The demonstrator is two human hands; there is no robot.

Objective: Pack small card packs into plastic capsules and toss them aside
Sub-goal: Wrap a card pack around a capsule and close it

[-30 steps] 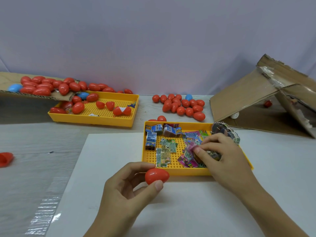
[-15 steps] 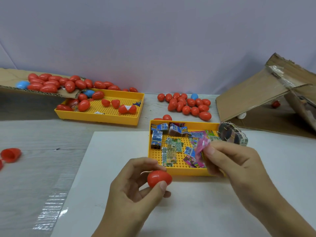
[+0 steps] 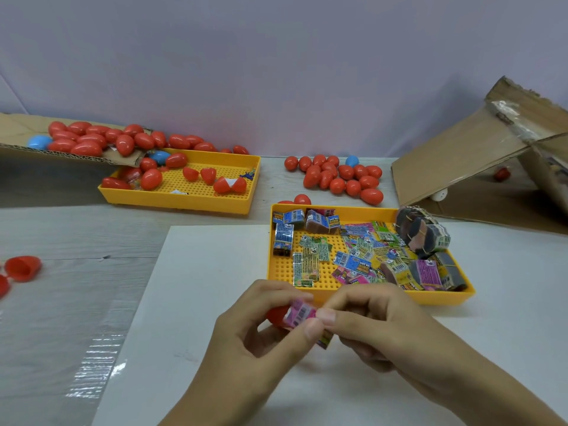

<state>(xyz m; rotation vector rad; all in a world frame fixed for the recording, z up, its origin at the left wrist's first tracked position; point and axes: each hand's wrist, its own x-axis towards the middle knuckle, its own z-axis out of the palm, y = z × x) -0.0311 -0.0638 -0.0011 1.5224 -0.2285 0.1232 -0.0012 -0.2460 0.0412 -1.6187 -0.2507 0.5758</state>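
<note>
My left hand (image 3: pixel 252 342) grips a red capsule (image 3: pixel 276 315) just in front of the near yellow tray (image 3: pixel 442 298). My right hand (image 3: pixel 378 330) pinches a pink card pack (image 3: pixel 299 313) and holds it against the capsule's open end. Fingers hide most of the capsule, and a second pack edge shows below my fingers. The near tray holds several loose card packs (image 3: pixel 353 259) and a banded bundle (image 3: pixel 422 233).
A far yellow tray (image 3: pixel 184 201) holds red capsules under a cardboard flap (image 3: pixel 18 130) piled with more. A heap of red capsules (image 3: pixel 338 178) lies behind the near tray. Open cardboard box (image 3: pixel 467 155) at right. Red capsule halves (image 3: pixel 21 267) lie at far left.
My right hand lifted the pink pack out of the tray and brought it down to the capsule in my left hand. Both hands now meet in front of the tray.
</note>
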